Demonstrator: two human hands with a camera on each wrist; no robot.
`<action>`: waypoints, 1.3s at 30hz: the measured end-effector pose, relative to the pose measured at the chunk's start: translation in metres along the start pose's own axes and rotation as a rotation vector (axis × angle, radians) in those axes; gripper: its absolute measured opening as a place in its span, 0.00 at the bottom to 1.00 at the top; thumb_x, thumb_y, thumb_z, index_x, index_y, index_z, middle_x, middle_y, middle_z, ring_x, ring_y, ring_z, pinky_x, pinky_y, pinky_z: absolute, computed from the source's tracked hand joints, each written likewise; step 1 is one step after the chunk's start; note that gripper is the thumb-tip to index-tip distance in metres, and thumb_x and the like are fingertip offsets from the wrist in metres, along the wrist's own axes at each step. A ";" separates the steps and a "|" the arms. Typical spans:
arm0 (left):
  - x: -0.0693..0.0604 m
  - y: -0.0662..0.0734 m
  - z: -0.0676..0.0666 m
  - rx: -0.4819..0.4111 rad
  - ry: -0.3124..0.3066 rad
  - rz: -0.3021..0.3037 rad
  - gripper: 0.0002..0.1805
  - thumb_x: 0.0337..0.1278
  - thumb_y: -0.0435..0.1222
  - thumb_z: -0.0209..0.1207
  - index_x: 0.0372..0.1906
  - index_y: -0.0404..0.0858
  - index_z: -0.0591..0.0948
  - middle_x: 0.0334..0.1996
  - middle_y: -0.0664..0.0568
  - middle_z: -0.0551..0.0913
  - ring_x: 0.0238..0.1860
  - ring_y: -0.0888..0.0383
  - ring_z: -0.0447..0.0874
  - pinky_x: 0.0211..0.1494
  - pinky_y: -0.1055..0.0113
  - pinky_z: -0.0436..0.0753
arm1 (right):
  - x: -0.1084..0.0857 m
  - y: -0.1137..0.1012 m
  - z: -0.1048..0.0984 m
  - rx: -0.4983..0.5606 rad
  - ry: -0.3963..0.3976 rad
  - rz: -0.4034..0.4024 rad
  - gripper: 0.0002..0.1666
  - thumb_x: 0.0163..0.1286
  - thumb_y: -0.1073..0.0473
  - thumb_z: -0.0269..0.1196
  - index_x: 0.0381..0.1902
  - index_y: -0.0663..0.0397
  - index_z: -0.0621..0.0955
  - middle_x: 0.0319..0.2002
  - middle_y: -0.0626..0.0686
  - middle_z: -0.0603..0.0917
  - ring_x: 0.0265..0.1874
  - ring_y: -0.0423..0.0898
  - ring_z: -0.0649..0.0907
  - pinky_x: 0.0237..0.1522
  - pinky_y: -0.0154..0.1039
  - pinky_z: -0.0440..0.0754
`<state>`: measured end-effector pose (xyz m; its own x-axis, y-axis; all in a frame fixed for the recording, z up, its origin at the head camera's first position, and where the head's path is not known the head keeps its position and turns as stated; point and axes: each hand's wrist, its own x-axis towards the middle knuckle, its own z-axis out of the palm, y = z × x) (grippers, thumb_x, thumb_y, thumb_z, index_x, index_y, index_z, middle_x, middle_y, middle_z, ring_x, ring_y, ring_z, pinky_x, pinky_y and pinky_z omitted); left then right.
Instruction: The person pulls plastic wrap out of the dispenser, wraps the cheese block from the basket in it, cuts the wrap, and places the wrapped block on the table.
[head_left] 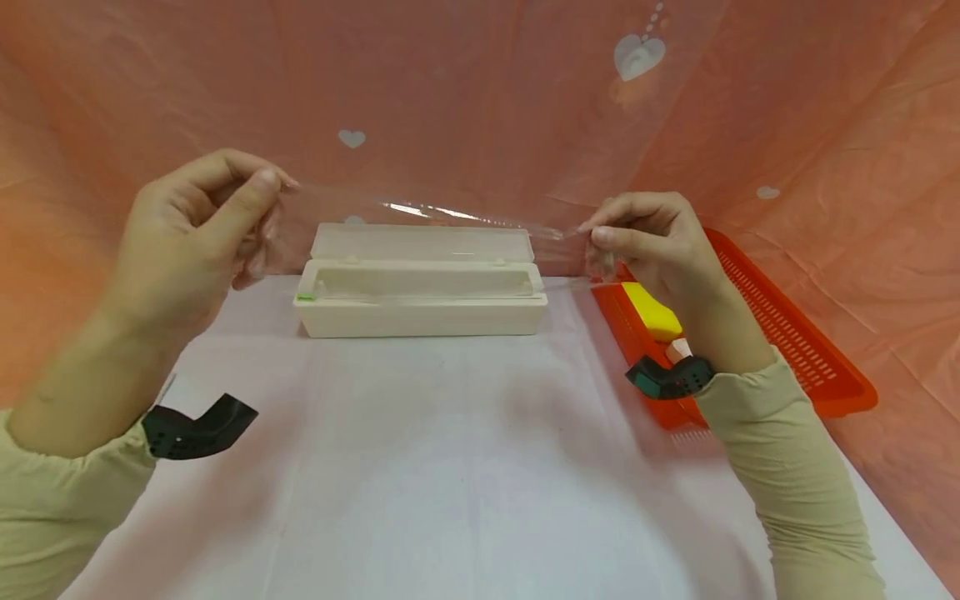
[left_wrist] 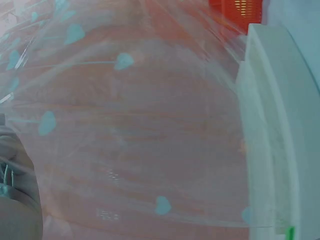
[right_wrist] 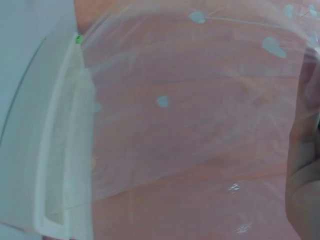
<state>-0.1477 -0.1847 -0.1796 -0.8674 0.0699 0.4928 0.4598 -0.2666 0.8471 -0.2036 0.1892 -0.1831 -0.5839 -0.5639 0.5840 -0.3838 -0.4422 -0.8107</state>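
Observation:
A sheet of clear cling film (head_left: 442, 212) is stretched between both hands, raised in front of the pink backdrop. My left hand (head_left: 187, 225) pinches its left corner between thumb and fingers. At the other end, my right hand (head_left: 660, 237) pinches the right corner. Below and between them stands a white cling film dispenser box (head_left: 420, 319), its lid (head_left: 420, 242) tipped back. A small green piece (head_left: 306, 297) sits at the box's left end. Through both wrist views the film (left_wrist: 140, 135) spreads as a wide transparent sheet running down to the box (right_wrist: 55, 135).
To the right, a red plastic basket (head_left: 847, 398) holds a yellow item (head_left: 651, 312) and a pale one, partly hidden by my right forearm. White cloth (head_left: 405, 483) covers the table. A pink sheet with white hearts (head_left: 639, 57) hangs behind.

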 end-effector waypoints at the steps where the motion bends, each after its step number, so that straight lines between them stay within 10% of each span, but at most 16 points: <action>1: -0.002 -0.001 -0.001 0.013 -0.017 -0.015 0.11 0.63 0.31 0.58 0.40 0.23 0.77 0.19 0.47 0.71 0.13 0.56 0.61 0.15 0.63 0.48 | -0.002 0.001 -0.001 0.004 -0.030 0.017 0.08 0.65 0.76 0.56 0.36 0.73 0.83 0.27 0.58 0.85 0.21 0.48 0.81 0.26 0.36 0.82; 11: -0.027 -0.017 -0.009 0.123 -0.179 -0.249 0.07 0.66 0.34 0.55 0.41 0.33 0.79 0.20 0.53 0.73 0.14 0.59 0.62 0.12 0.62 0.47 | -0.023 0.015 -0.006 -0.115 -0.353 0.190 0.09 0.67 0.70 0.58 0.38 0.57 0.85 0.31 0.51 0.84 0.24 0.47 0.82 0.22 0.37 0.81; 19: -0.058 -0.032 -0.012 0.335 -0.394 -0.366 0.09 0.71 0.32 0.48 0.43 0.40 0.80 0.19 0.57 0.69 0.09 0.54 0.54 0.06 0.63 0.51 | -0.040 0.038 -0.002 0.047 -0.625 0.246 0.11 0.70 0.70 0.55 0.45 0.58 0.82 0.32 0.59 0.81 0.28 0.49 0.84 0.24 0.40 0.83; 39: -0.101 -0.065 -0.023 0.371 -0.560 -0.547 0.08 0.71 0.35 0.49 0.40 0.41 0.79 0.17 0.58 0.67 0.08 0.59 0.53 0.06 0.73 0.56 | -0.080 0.082 0.008 0.240 -0.692 0.494 0.10 0.67 0.72 0.57 0.43 0.66 0.83 0.37 0.64 0.84 0.30 0.49 0.83 0.32 0.38 0.85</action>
<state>-0.0942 -0.1971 -0.2889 -0.8080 0.5861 -0.0603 0.1221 0.2667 0.9560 -0.1822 0.1924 -0.2964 -0.0494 -0.9907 0.1265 0.0041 -0.1269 -0.9919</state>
